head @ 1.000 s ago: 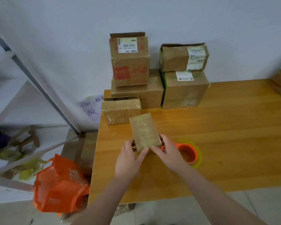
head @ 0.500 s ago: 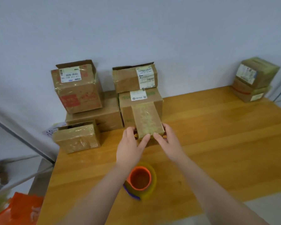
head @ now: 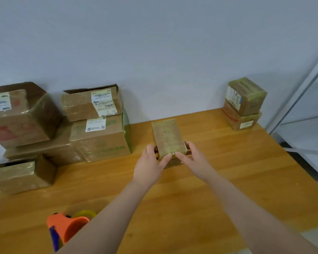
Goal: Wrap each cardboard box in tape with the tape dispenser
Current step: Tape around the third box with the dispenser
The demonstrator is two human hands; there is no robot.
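The small cardboard box (head: 168,138), glossy all over with tape, is up off the bench (head: 228,180) in mid-air, gripped at its near end, its top face tilted toward the camera. It looks light, judging by how easily two sets of fingertips carry it, and stiff enough to keep its corners. That shiny tape skin will be slick, though, so the safe hold is on the opposite side walls and the near edge, pinching across the box rather than pressing the flat top.

The left hand (head: 151,165) is half-curled, thumb lying over the near top edge and fingers tucked round the left side wall. The right hand (head: 191,158) mirrors it, thumb on the near right corner, fingers wrapped under and along the right side. Both are closed on the box, neither fully clenched.

The tape dispenser (head: 66,229), orange with a blue handle and a yellowish roll, sits untouched at the near left of the bench, partly behind the left forearm. A pile of larger boxes (head: 99,136) stands against the wall on the left; a stack of two boxes (head: 244,105) waits at the far right corner, well apart from the hands.
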